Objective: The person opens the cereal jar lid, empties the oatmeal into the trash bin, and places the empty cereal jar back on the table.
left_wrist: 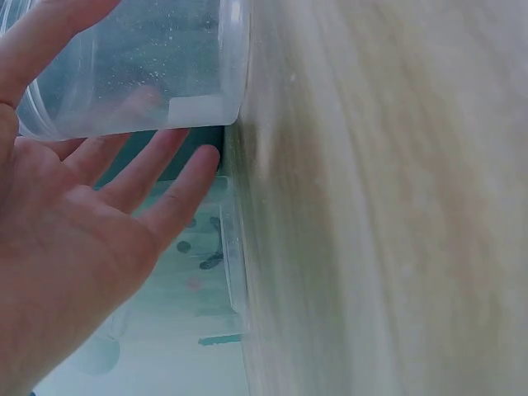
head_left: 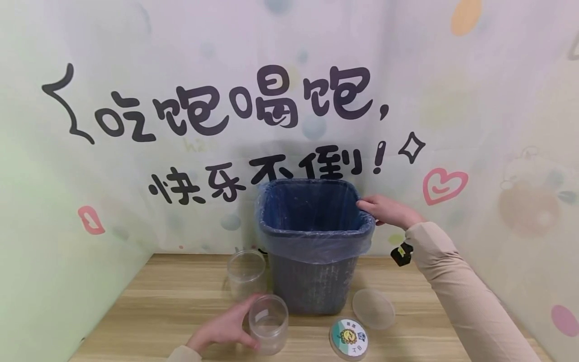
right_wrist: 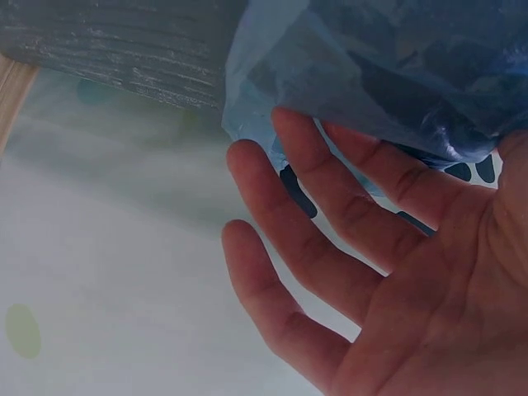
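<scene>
A bin (head_left: 312, 281), dark and lined with a translucent bluish bag (head_left: 316, 249), stands upright on the table. My right hand (head_left: 389, 210) holds its right rim, thumb over the edge and fingers outside against the bag; the right wrist view shows those fingers (right_wrist: 305, 239) spread and slightly bent. At the front, my left hand (head_left: 228, 326) is around a clear plastic jar (head_left: 269, 327) standing without a lid. In the left wrist view its fingers (left_wrist: 177, 194) are spread and nearly straight beside the jar; whether they press on it I cannot tell.
Behind the left hand stands another clear jar (head_left: 246, 276), close to the bin. Right of the bin lie a translucent lid (head_left: 373, 308) and a round lid with a sunflower picture (head_left: 349, 338). A printed wall sheet (head_left: 294, 50) hangs behind the wooden table (head_left: 158, 301).
</scene>
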Motion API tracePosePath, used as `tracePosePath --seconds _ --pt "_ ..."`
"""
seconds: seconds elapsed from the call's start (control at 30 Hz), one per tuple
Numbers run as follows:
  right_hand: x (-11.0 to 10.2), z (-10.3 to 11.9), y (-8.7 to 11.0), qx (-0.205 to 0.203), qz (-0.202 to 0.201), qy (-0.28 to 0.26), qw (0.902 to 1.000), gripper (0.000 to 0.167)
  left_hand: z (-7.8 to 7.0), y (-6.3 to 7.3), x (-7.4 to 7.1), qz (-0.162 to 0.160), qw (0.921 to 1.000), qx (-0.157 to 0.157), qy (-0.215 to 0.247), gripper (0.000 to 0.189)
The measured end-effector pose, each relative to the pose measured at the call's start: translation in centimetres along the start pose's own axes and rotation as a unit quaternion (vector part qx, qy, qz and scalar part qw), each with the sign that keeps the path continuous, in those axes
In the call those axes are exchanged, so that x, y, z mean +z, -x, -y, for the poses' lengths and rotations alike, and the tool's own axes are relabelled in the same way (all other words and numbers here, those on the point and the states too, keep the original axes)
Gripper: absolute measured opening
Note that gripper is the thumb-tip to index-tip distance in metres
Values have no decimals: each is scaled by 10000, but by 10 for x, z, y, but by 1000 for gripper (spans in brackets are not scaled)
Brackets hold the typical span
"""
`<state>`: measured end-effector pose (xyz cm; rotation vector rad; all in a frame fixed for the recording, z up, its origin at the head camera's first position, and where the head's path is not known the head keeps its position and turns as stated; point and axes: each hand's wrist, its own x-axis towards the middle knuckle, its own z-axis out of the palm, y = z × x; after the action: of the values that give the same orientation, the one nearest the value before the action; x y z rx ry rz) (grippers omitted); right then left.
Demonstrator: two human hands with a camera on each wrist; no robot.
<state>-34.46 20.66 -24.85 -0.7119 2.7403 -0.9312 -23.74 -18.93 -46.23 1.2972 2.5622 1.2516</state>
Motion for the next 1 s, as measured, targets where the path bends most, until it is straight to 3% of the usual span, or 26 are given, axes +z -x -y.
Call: tracePosePath --seconds 0.33,0.7,0.83,1.0 --pt "4 0 -1 -100 -114 24 9999 41 2 4 -2 25 9982 -44 595 91" --pt "8 -6 4 -109 -312 -274 9991 47 -20 7 -22 -25 9991 -286 -320 77" --pt "11 -7 6 -124 -411 -357 9984 49 -25 7 -30 -151 9974 -70 -703 68" --pt "15 -11 7 -157 -534 -604 9966 48 -32 5 -39 -386 9955 188 -849 52"
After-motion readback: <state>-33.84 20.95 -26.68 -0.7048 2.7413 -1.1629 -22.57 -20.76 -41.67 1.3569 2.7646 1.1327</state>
